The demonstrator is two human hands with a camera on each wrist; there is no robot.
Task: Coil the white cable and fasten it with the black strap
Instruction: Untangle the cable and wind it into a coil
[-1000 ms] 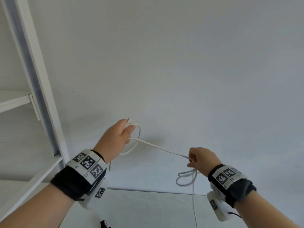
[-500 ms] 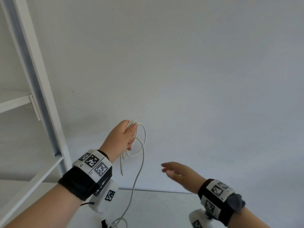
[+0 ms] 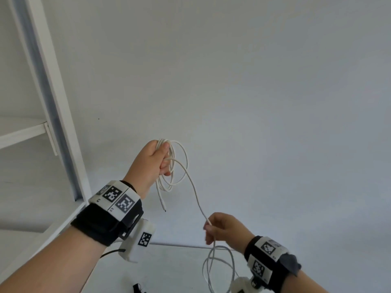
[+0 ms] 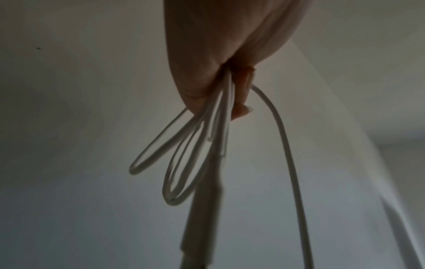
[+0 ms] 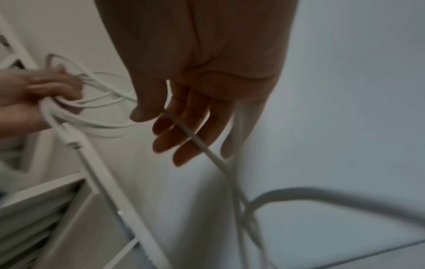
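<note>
Head view: left hand (image 3: 152, 163) raised before the wall (image 3: 264, 85), fingers curled round a bundle of cable (image 3: 191, 180) loops — about three, one plug end dangling free. Right hand (image 3: 222, 228), lower, pinches the running length; more slack loops hang below it above the table (image 3: 169, 269). A small dark object (image 3: 138, 288) at the table's near edge may be the strap — too little shows to tell. One white shelf frame (image 3: 55, 115) stands left.

Left wrist view: two loops plainly counted under the closed fingers (image 4: 240, 102), plus one trailing strand.

Right wrist view: cable crosses loosely bent fingers (image 5: 181, 131), thumb bearing on it.

Risk, as judged: a slack pinch lets the strand slide, or fresh turns twist and the bundle spills.
</note>
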